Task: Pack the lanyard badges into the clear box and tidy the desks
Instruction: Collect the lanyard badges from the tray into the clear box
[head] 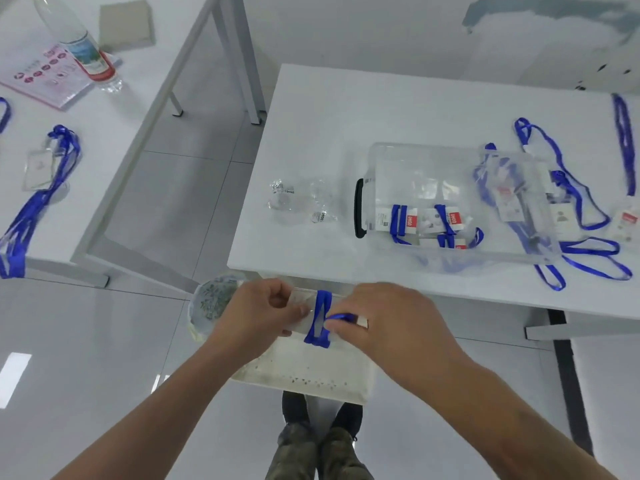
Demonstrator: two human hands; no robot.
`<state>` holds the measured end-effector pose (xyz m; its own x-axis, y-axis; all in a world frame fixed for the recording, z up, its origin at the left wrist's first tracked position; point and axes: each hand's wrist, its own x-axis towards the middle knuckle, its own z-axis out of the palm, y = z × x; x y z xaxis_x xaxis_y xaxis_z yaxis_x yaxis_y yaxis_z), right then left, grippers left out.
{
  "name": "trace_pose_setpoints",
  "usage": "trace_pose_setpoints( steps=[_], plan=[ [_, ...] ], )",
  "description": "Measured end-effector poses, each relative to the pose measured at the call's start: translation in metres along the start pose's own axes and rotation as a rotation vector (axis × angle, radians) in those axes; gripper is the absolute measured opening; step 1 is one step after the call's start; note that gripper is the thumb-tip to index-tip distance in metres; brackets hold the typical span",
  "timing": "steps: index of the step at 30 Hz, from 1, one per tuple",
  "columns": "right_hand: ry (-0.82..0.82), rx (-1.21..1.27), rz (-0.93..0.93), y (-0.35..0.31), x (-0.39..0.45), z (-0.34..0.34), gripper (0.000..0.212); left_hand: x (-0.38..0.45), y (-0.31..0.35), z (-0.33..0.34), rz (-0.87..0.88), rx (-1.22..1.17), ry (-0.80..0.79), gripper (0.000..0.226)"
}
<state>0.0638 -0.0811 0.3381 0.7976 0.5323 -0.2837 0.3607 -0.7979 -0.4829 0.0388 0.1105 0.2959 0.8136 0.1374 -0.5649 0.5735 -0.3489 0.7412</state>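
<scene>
In front of the near table edge, my left hand (263, 308) grips one end of a clear badge holder (304, 315) that has a blue lanyard (321, 318) wound around its middle. My right hand (391, 320) pinches the lanyard's loose end beside the wrap. On the right table, the clear box (446, 202) with a black handle holds several badges wrapped in blue straps. To the box's right, its clear lid (519, 202) lies over several loose lanyard badges (585, 216). Another lanyard badge (41, 168) lies on the left table.
Crumpled clear plastic wrappers (301, 200) lie left of the box. The left table carries a plastic bottle (79, 43), a pink printed sheet (52, 77) and a beige pad (126, 24). A white bin (207, 303) and a white tray (311, 372) sit on the floor below my hands.
</scene>
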Motion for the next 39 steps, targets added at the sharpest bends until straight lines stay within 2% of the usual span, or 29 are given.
trace_pose_setpoints(
  steps=[2, 6, 9, 16, 21, 26, 34, 36, 39],
  plan=[
    [0.044, 0.12, 0.073, 0.011, 0.014, -0.007, 0.017, -0.003, 0.005, -0.005, -0.022, -0.059, -0.067, 0.011],
    [0.116, 0.634, 0.314, 0.019, 0.024, -0.007, 0.019, -0.003, 0.022, -0.017, -0.016, -0.164, -0.169, 0.012],
    [0.172, 0.79, 0.37, 0.02, 0.024, -0.013, 0.02, 0.002, 0.034, -0.019, -0.01, -0.217, -0.194, 0.01],
    [0.318, 0.739, 0.351, 0.052, 0.025, -0.056, 0.007, 0.024, 0.083, 0.006, 0.096, -0.232, -0.189, 0.004],
    [0.357, 0.641, 0.342, 0.103, 0.036, -0.1, 0.006, 0.055, 0.129, 0.043, 0.179, -0.149, -0.139, 0.012],
    [0.232, 0.535, 0.325, 0.157, 0.062, -0.124, 0.006, 0.092, 0.164, 0.08, 0.294, 0.146, 0.0, 0.026],
    [-0.084, 0.538, 0.338, 0.216, 0.103, -0.098, 0.009, 0.153, 0.18, 0.122, 0.249, 0.903, -0.07, 0.029],
    [-0.163, 0.498, 0.325, 0.225, 0.115, -0.083, 0.007, 0.162, 0.178, 0.128, 0.228, 0.969, -0.048, 0.03],
    [-0.216, 0.42, 0.326, 0.227, 0.131, -0.06, 0.006, 0.166, 0.177, 0.131, 0.229, 0.912, -0.014, 0.033]
  ],
)
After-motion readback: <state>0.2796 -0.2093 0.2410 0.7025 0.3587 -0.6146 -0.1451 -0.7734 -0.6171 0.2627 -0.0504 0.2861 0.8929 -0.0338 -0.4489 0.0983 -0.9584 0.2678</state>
